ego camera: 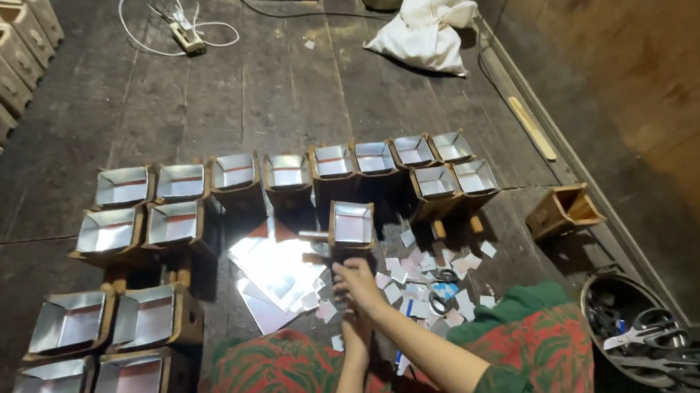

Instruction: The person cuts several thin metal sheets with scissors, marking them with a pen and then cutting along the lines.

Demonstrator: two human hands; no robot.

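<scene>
My right hand is closed around the wooden stem under a small foil-lined wooden box, holding it upright over the plank floor. My left hand sits just below it, against the right wrist; its fingers are hidden. Shiny foil sheets lie on the floor left of my hands, and small cut foil and paper scraps lie to the right. Several more foil-lined boxes stand in a row behind, with others grouped at the left.
Scissors lie among the scraps. A metal bowl at the right holds several scissors. An unlined wooden box lies near the wall. Bare wooden boxes stack at far left. Behind are a white power strip and a white bag.
</scene>
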